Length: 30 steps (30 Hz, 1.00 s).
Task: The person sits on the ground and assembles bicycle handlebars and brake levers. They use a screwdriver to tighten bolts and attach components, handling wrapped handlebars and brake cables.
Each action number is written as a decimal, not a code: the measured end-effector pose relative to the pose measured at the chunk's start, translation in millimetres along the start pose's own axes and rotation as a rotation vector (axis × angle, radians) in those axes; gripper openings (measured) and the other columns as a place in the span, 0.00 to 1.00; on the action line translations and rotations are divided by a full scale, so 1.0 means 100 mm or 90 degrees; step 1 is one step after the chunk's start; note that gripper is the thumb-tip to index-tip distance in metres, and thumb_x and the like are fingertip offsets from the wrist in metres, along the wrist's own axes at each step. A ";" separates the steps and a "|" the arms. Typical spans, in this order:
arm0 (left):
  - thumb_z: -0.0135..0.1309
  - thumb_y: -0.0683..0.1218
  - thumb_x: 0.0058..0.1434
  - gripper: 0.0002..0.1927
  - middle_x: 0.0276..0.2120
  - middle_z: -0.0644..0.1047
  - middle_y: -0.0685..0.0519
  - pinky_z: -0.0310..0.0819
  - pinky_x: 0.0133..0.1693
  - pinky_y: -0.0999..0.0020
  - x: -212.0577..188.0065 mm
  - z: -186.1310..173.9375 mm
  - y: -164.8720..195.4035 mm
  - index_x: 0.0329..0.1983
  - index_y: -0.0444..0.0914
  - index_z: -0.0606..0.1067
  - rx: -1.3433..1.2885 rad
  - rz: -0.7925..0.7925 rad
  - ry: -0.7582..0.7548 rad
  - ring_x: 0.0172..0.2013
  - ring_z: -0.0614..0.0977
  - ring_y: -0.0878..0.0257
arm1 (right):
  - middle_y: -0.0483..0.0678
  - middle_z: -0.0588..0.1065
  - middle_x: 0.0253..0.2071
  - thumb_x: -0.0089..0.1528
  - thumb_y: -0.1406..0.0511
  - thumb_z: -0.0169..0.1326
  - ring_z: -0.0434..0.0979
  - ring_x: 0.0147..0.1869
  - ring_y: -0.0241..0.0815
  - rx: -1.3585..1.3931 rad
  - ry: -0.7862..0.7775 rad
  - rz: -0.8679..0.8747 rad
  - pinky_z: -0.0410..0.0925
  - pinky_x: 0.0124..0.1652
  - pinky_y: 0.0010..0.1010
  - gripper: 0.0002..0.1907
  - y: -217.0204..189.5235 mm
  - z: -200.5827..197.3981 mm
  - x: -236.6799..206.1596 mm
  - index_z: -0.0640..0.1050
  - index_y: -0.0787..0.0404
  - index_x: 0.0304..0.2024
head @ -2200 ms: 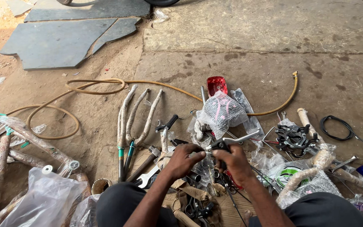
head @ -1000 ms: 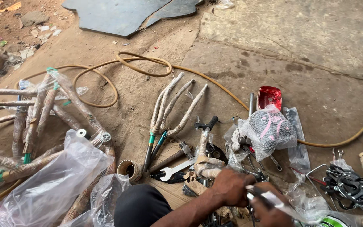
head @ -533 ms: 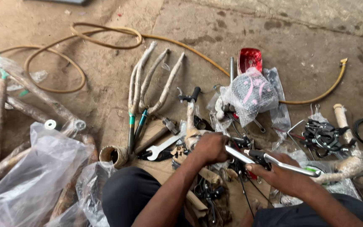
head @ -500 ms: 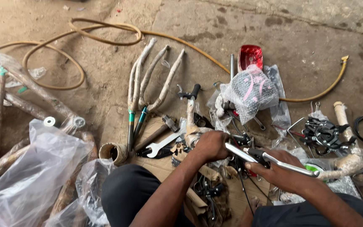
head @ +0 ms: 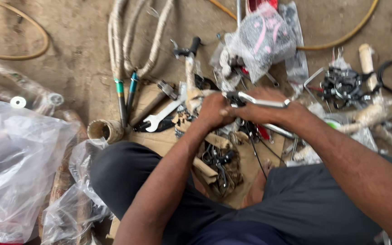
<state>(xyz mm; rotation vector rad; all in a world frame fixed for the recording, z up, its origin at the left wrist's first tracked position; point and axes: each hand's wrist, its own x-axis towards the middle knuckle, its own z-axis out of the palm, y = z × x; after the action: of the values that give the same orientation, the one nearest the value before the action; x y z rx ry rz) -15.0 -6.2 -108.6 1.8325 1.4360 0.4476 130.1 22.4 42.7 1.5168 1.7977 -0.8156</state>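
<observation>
Two hands: both meet at mid-frame over the parts pile, closer together than half a second ago, when the right one sat further out to the side.
Left hand (head: 214, 111): curled shut, pinching the near end of the lever; I can't tell exactly which fingers do the gripping.
Right hand (head: 268, 111): fingers wrapped over the lever's middle, closed on it.
Lever (head: 262, 100): shiny metal brake lever, now lying roughly level between both hands, above the cardboard (head: 159, 140); earlier it angled out toward the right.
Cable (head: 256, 154): thin black line hanging from under the hands, down toward the lap.
View: I see the camera has dipped and moved in, so the hose (head: 341, 36) and bagged parts (head: 262, 38) sit at the top edge now.
Nearby: spanner (head: 162, 117) just left of the left hand, untouched; wrapped forks (head: 132, 41) further up; clear bags (head: 19, 168) at far left.
Meaning: I judge the work has shifted from picking up to two-handed fiddling on the lever, likely at the cable end.
</observation>
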 end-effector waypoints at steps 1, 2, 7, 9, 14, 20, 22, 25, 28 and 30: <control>0.60 0.50 0.53 0.10 0.25 0.80 0.43 0.79 0.36 0.53 -0.01 -0.01 0.02 0.26 0.39 0.78 -0.009 0.032 0.007 0.29 0.83 0.46 | 0.55 0.79 0.30 0.59 0.33 0.48 0.85 0.38 0.53 0.094 -0.008 -0.013 0.76 0.38 0.50 0.38 0.00 0.01 0.00 0.80 0.56 0.48; 0.61 0.51 0.52 0.09 0.26 0.80 0.44 0.78 0.35 0.52 -0.01 -0.03 0.04 0.28 0.41 0.79 -0.016 0.065 0.019 0.29 0.83 0.46 | 0.52 0.79 0.31 0.58 0.33 0.48 0.85 0.38 0.53 0.186 -0.011 -0.028 0.77 0.37 0.50 0.38 0.00 0.02 0.02 0.78 0.54 0.50; 0.63 0.50 0.50 0.11 0.26 0.81 0.44 0.78 0.37 0.52 -0.02 -0.12 0.20 0.26 0.38 0.77 -0.079 0.028 0.054 0.30 0.83 0.46 | 0.60 0.78 0.30 0.60 0.28 0.33 0.84 0.37 0.54 0.154 -0.048 0.065 0.76 0.37 0.51 0.51 0.03 0.03 0.15 0.83 0.64 0.41; 0.63 0.50 0.50 0.10 0.27 0.81 0.46 0.77 0.36 0.52 -0.03 -0.16 0.24 0.27 0.39 0.77 -0.095 0.048 0.043 0.29 0.83 0.48 | 0.61 0.79 0.32 0.58 0.28 0.35 0.85 0.37 0.54 0.090 0.010 0.065 0.77 0.37 0.52 0.49 0.11 0.06 0.15 0.82 0.63 0.42; 0.63 0.49 0.52 0.09 0.25 0.79 0.43 0.75 0.35 0.52 -0.12 -0.22 0.27 0.28 0.38 0.79 -0.088 0.078 0.112 0.29 0.81 0.46 | 0.50 0.82 0.35 0.56 0.32 0.46 0.82 0.39 0.43 0.381 0.050 -0.194 0.75 0.37 0.46 0.44 0.61 0.18 0.09 0.82 0.63 0.47; 0.62 0.49 0.53 0.10 0.27 0.79 0.44 0.75 0.35 0.52 -0.13 -0.20 0.23 0.28 0.38 0.78 -0.113 0.058 0.114 0.30 0.82 0.46 | 0.53 0.82 0.33 0.62 0.62 0.55 0.81 0.35 0.46 0.483 0.012 -0.077 0.73 0.35 0.36 0.19 0.62 0.85 0.58 0.82 0.56 0.56; 0.62 0.49 0.53 0.09 0.28 0.80 0.44 0.76 0.35 0.52 -0.12 -0.14 0.22 0.28 0.38 0.78 -0.109 0.061 0.106 0.31 0.82 0.46 | 0.59 0.82 0.40 0.65 0.64 0.52 0.81 0.45 0.52 0.214 -0.153 -0.038 0.75 0.44 0.44 0.24 0.28 1.22 0.77 0.73 0.48 0.65; 0.61 0.48 0.49 0.09 0.29 0.80 0.43 0.76 0.37 0.51 -0.09 -0.10 0.18 0.29 0.39 0.78 -0.089 0.074 0.117 0.33 0.82 0.44 | 0.57 0.79 0.52 0.63 0.66 0.51 0.81 0.55 0.54 0.227 0.095 -0.202 0.72 0.53 0.48 0.18 -0.17 1.45 0.90 0.78 0.59 0.56; 0.61 0.47 0.43 0.11 0.31 0.79 0.41 0.76 0.38 0.49 -0.09 -0.10 0.15 0.30 0.39 0.78 -0.049 0.111 0.156 0.36 0.81 0.39 | 0.60 0.77 0.54 0.65 0.62 0.51 0.76 0.59 0.61 0.278 0.347 -0.264 0.70 0.53 0.52 0.17 -0.41 1.50 0.93 0.77 0.60 0.54; 0.61 0.48 0.43 0.12 0.32 0.79 0.41 0.77 0.39 0.49 -0.10 -0.10 0.14 0.32 0.40 0.79 -0.086 0.114 0.151 0.36 0.81 0.40 | 0.61 0.77 0.53 0.64 0.60 0.53 0.75 0.58 0.63 0.329 0.366 -0.198 0.69 0.52 0.54 0.19 -0.45 1.44 0.85 0.75 0.61 0.55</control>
<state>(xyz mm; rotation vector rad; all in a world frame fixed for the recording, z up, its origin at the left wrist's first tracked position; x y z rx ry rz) -15.4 -13.4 -89.6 1.8517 1.3623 0.8567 85.8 -48.5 -109.1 1.9730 2.4155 -1.1437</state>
